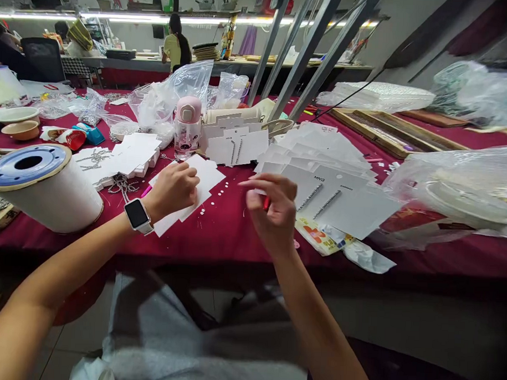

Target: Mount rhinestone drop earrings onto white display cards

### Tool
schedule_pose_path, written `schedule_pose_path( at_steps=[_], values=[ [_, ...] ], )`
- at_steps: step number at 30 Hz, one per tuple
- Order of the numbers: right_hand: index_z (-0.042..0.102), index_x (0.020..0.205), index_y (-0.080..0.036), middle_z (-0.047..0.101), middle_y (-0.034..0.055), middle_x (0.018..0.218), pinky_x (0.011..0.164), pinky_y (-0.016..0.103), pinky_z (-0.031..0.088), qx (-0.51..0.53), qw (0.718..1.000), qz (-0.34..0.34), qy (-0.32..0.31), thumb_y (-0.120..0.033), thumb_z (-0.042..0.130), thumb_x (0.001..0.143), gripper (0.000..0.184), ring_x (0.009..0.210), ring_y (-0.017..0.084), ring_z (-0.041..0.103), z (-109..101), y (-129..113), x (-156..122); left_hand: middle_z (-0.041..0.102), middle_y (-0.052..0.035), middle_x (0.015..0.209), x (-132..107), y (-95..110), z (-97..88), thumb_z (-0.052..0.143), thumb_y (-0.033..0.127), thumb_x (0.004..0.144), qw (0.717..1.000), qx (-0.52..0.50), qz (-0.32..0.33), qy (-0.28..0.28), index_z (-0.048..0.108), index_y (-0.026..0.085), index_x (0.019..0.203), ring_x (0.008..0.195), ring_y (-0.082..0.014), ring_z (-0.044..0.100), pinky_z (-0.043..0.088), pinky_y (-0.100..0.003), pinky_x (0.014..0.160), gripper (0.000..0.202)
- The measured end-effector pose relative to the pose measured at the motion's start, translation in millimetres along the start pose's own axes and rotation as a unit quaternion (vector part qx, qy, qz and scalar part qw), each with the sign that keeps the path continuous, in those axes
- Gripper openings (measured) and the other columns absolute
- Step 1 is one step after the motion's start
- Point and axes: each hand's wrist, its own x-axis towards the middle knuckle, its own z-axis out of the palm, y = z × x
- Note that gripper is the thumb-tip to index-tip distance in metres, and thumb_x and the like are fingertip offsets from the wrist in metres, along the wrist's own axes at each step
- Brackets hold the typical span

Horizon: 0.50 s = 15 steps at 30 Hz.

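My left hand (172, 191) grips a small stack of white cards (199, 180) on the maroon tablecloth (218, 233), with a white smartwatch (138, 216) on that wrist. My right hand (273, 210) is blurred, hovering over the cloth with a small red object (267, 202), perhaps a pen, between its fingers. To its right lie overlapping white display cards (332, 201), some mounted with rhinestone chains. A tangle of silver chain (123, 186) lies left of my left hand, next to more white cards (132, 155).
A large white roll with a blue core (45, 188) stands at the left. A pink-lidded water bottle (188, 127) and plastic bags (176, 93) stand behind the cards. Wooden trays (388, 131) lie at the back right. A co-worker (175, 46) stands at a far bench.
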Motion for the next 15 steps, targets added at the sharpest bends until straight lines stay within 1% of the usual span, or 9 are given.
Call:
schedule_pose_path(
  at_steps=[1, 3, 4, 5, 6, 8, 11, 13, 15],
  values=[
    [0.062, 0.085, -0.025, 0.057, 0.0038, 0.095, 0.097, 0.041, 0.031, -0.021, 0.998, -0.028, -0.051, -0.029, 0.047, 0.080, 0.016, 0.101, 0.021, 0.048, -3, -4, -2, 0.053, -0.0054, 0.061, -1, 6, -0.4, 0.045, 0.008, 0.065, 1.000, 0.001, 0.016, -0.013, 0.058, 0.014, 0.056, 0.068, -0.0173, 0.048, 0.039, -0.031, 0.061, 0.017],
    [0.063, 0.089, -0.025, 0.060, 0.0040, 0.096, 0.095, 0.041, 0.032, -0.030, 0.986, -0.056, -0.155, -0.027, 0.051, 0.078, 0.016, 0.101, 0.022, 0.048, 0, -4, -7, 0.055, -0.0061, 0.064, -2, 16, 1.1, 0.046, 0.008, 0.068, 0.998, -0.001, 0.048, -0.032, 0.059, 0.014, 0.060, 0.071, -0.0179, 0.049, 0.039, -0.031, 0.063, 0.016],
    [0.063, 0.090, -0.025, 0.060, 0.0045, 0.096, 0.093, 0.041, 0.034, -0.030, 0.978, -0.054, -0.199, -0.027, 0.053, 0.078, 0.017, 0.100, 0.022, 0.047, 4, -1, -11, 0.056, -0.0061, 0.066, -3, 20, 2.9, 0.047, 0.010, 0.070, 0.997, -0.005, 0.060, -0.040, 0.060, 0.014, 0.061, 0.072, -0.0181, 0.050, 0.039, -0.031, 0.063, 0.016],
    [0.063, 0.091, -0.024, 0.061, 0.0049, 0.094, 0.090, 0.040, 0.036, -0.031, 0.972, -0.044, -0.230, -0.027, 0.053, 0.077, 0.017, 0.097, 0.022, 0.047, 8, 3, -14, 0.057, -0.0061, 0.067, -4, 24, 5.3, 0.048, 0.011, 0.072, 0.997, -0.008, 0.066, -0.047, 0.060, 0.014, 0.063, 0.073, -0.0183, 0.051, 0.039, -0.031, 0.064, 0.016],
    [0.064, 0.091, -0.023, 0.061, 0.0052, 0.093, 0.088, 0.039, 0.037, -0.036, 0.967, -0.029, -0.249, -0.026, 0.053, 0.078, 0.018, 0.093, 0.022, 0.047, 13, 8, -18, 0.057, -0.0060, 0.069, -4, 28, 8.1, 0.049, 0.014, 0.074, 0.996, -0.011, 0.069, -0.055, 0.061, 0.014, 0.064, 0.074, -0.0185, 0.051, 0.039, -0.031, 0.065, 0.016],
    [0.064, 0.090, -0.021, 0.062, 0.0054, 0.090, 0.086, 0.039, 0.037, -0.051, 0.964, 0.008, -0.262, -0.027, 0.052, 0.078, 0.018, 0.088, 0.022, 0.045, 20, 16, -24, 0.058, -0.0058, 0.072, -5, 33, 14.7, 0.048, 0.018, 0.079, 0.995, -0.017, 0.063, -0.079, 0.061, 0.014, 0.066, 0.076, -0.0189, 0.053, 0.040, -0.031, 0.067, 0.018],
    [0.066, 0.086, -0.020, 0.062, 0.0061, 0.091, 0.087, 0.038, 0.036, -0.078, 0.956, 0.055, -0.277, -0.027, 0.055, 0.076, 0.017, 0.088, 0.022, 0.041, 25, 24, -25, 0.059, -0.0053, 0.077, -5, 36, 26.4, 0.046, 0.021, 0.083, 0.990, -0.027, 0.050, -0.128, 0.062, 0.014, 0.072, 0.074, -0.0176, 0.055, 0.041, -0.030, 0.067, 0.021],
    [0.066, 0.085, -0.019, 0.061, 0.0063, 0.094, 0.089, 0.038, 0.034, -0.084, 0.943, 0.093, -0.307, -0.025, 0.057, 0.073, 0.017, 0.091, 0.022, 0.041, 27, 27, -22, 0.059, -0.0053, 0.078, -5, 35, 34.9, 0.045, 0.022, 0.084, 0.988, -0.030, 0.048, -0.146, 0.062, 0.013, 0.076, 0.070, -0.0163, 0.056, 0.040, -0.029, 0.063, 0.021],
    [0.066, 0.086, -0.018, 0.061, 0.0060, 0.093, 0.089, 0.038, 0.034, -0.082, 0.929, 0.132, -0.335, -0.024, 0.058, 0.071, 0.018, 0.092, 0.022, 0.042, 30, 31, -17, 0.059, -0.0061, 0.080, -5, 34, 43.2, 0.045, 0.024, 0.085, 0.987, -0.028, 0.050, -0.151, 0.062, 0.012, 0.080, 0.068, -0.0156, 0.057, 0.039, -0.028, 0.058, 0.021]
  ],
)
